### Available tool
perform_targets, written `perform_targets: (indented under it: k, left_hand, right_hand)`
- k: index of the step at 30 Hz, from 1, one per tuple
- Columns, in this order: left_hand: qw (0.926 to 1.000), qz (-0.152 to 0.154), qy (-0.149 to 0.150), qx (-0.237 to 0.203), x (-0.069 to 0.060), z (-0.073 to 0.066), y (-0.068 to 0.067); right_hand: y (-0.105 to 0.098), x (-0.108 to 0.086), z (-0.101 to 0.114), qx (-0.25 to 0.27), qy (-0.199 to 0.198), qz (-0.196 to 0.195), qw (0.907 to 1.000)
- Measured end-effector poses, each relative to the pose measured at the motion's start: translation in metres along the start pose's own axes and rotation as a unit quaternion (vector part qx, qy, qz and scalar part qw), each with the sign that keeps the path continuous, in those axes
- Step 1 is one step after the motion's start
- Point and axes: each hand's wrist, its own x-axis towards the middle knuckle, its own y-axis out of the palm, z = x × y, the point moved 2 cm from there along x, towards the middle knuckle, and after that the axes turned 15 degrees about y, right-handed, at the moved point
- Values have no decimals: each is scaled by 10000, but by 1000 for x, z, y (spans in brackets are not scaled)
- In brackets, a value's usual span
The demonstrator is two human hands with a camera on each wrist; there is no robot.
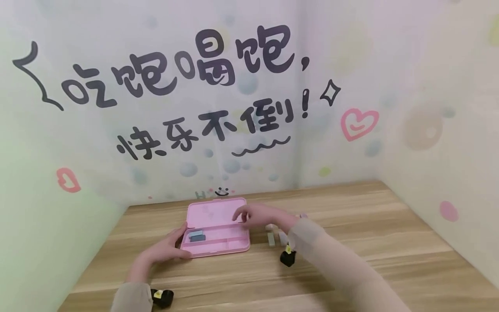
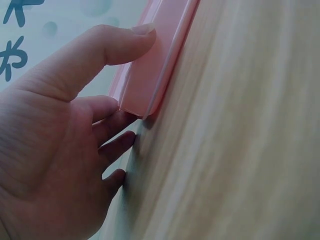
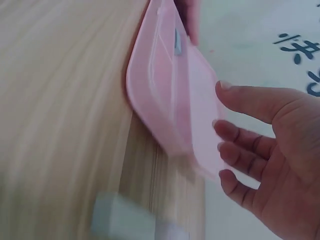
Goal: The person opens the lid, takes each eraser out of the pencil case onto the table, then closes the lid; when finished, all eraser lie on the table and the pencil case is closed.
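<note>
A pink pencil case (image 1: pixel 216 212) lies on the table with its lid folded back. In its rear compartment sit a light blue block (image 1: pixel 196 233) and a dark blue-grey block (image 1: pixel 198 238). My left hand (image 1: pixel 166 248) grips the case at its left end, the thumb (image 2: pixel 142 37) over the edge and the fingers round the corner. Above the case's right end, by the lid, hovers my right hand (image 1: pixel 255 215). Its fingers (image 3: pixel 240 159) are loosely bent and apart, with nothing seen between them.
Right of the case lie several small blocks, among them a pale grey-green one (image 1: pixel 271 239) and a whitish one (image 1: pixel 283 238), partly behind the right forearm. Black wrist devices (image 1: pixel 287 258) sit under both wrists. A printed wall (image 1: pixel 234 173) stands behind the wooden table (image 1: pixel 234 281).
</note>
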Motion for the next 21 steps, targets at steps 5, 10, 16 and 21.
perform_targets:
  k: [5,10,16,21]
  left_hand:
    - [9999,-31,-79,67,0,3,1]
    - [10000,-62,-73,9,1,3,1]
    - [9999,-102,-10,-76,-1,3,1]
    - [9999,-87,84,-80,-2,4,0]
  right_hand:
    - [11,33,25,-412,-278,198,9986]
    - [22,53,49,-803,-426,251,9955]
    - [38,70,67,-1478,-765,119,9860]
    - [48,79,75,-1594,-673,66,9849]
